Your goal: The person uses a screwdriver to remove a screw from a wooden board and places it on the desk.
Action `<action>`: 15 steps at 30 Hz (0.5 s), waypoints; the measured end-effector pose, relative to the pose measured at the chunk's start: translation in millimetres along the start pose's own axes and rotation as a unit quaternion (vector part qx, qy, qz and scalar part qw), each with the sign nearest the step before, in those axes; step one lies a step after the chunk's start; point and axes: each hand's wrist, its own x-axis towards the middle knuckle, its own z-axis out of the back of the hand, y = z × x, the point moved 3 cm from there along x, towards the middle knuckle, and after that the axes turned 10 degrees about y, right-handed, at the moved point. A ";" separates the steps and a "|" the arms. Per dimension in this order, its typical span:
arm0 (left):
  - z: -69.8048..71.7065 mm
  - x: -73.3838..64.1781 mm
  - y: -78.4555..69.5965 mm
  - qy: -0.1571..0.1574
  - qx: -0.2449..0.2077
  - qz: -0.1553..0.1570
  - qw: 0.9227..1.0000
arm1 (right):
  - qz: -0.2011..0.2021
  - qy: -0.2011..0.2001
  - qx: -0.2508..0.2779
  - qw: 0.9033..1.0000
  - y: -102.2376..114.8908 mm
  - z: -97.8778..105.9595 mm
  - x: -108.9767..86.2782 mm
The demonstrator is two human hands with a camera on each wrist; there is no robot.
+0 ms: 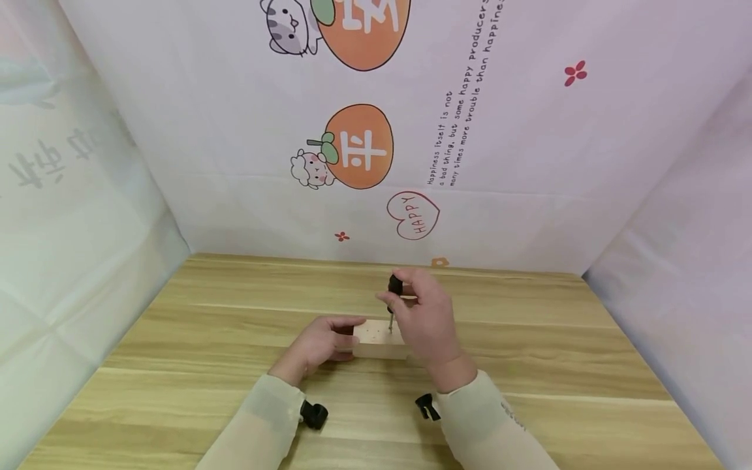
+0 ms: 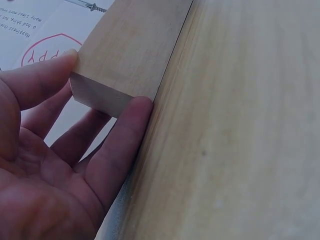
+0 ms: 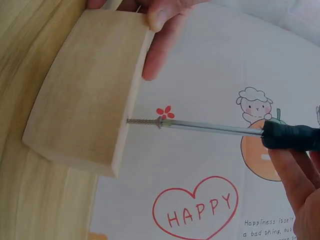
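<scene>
A pale wooden block lies on the table, with several small reddish marks on its top face. My left hand grips the block's left end, thumb and fingers spread around its corners, as the left wrist view shows. In my right hand is a screwdriver with a black handle, pinched between thumb and fingers and held upright over the block. Its metal shaft meets the head of a screw, whose point is at the block's top face. Most of the screw's thread stands out of the wood.
The wood-grain table runs back to a white printed cloth with cartoon fruit and lettering. Similar cloth hangs at the left and right sides. A black clip is at the left cuff, another black clip at the right cuff.
</scene>
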 end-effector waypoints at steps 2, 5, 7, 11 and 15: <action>0.5 0.0 1.0 0.001 -0.001 0.001 1.000 | 0.004 -0.003 0.005 1.000 -0.7 0.5 0.5; 1.1 0.5 1.6 0.005 -0.002 0.000 1.000 | -0.010 0.028 0.058 0.998 -4.7 3.1 2.6; 1.2 0.7 1.6 0.008 -0.002 0.000 1.000 | -0.036 0.055 0.107 0.992 -8.4 4.9 3.8; 1.5 1.0 1.7 0.005 0.002 0.002 1.000 | -0.070 0.078 0.117 0.988 -10.4 6.0 4.1; 1.0 0.5 0.9 0.002 0.002 0.000 1.000 | -0.042 0.044 0.030 0.998 -5.9 5.2 3.0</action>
